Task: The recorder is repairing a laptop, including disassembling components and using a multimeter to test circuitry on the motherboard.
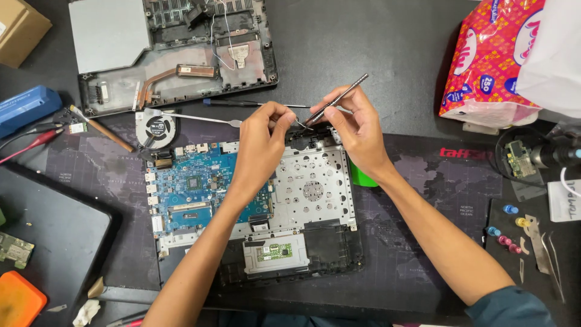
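Both hands work at the top edge of the opened black laptop chassis [327,242], which lies flat on the dark printed desk mat [399,242]. Right hand [354,124] pinches a slim silver metal pry tool [339,97], shaft tilted up and away, tip down just beside the left fingertips. Left hand [260,136] has its fingers curled tight at the same spot; whether they hold anything I can't tell. Below the left fingers: glossy blue circuit board [187,188]. Below the right: perforated bare-metal plate [315,188]. Left of the fingers: round black fan [156,128].
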